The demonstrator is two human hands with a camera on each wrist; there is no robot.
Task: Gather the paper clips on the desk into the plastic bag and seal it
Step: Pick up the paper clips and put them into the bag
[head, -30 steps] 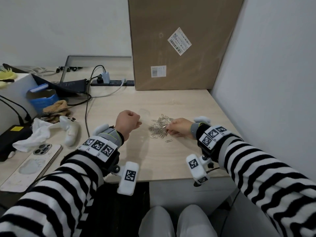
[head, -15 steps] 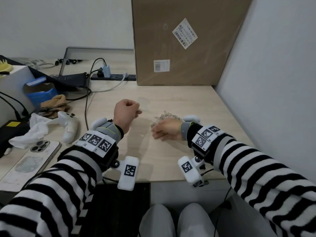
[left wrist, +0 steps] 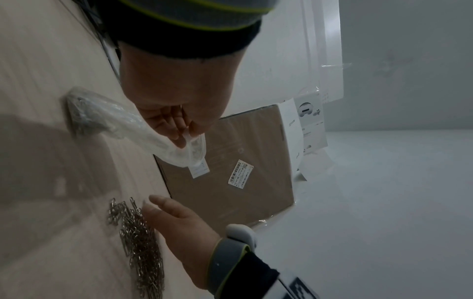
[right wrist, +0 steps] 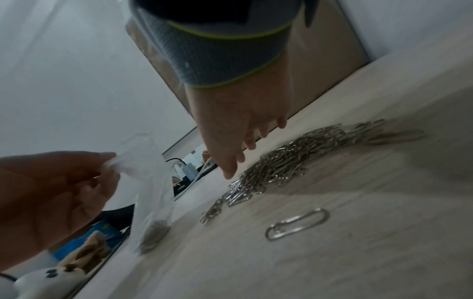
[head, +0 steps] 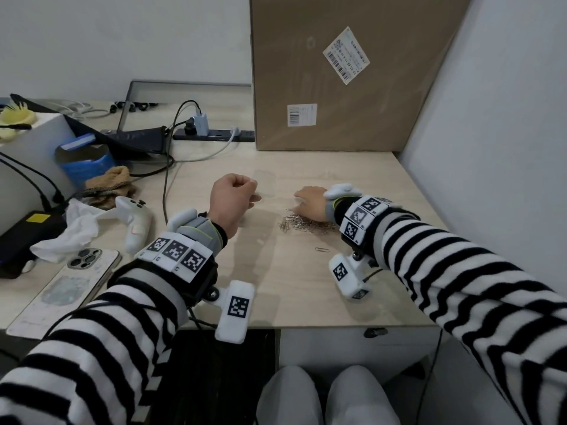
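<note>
From my station I see the tall cardboard box (head: 346,75) standing at the back of the desk (head: 294,283), against the wall. On the desk's left side lie a phone (head: 66,285) face down, a white controller (head: 135,220) and a crumpled white tissue (head: 72,231). My left hand (head: 233,199) is raised above the desk with its fingers (left wrist: 176,125) curled, pinching the top edge of the clear plastic bag (left wrist: 122,125); the bag hangs down from that pinch, its bottom resting on the desk, and a small clump of clips sits inside at that bottom end. My right hand (head: 311,202) is well apart from the bag, flat and relaxed, with fingers (right wrist: 230,165) straight and holding nothing, its edge just beside the pile of paper clips (head: 302,223). The pile lies loose on the desk between the two hands. One stray paper clip (head: 322,249) lies alone on the desk, nearer to me than the pile.
</note>
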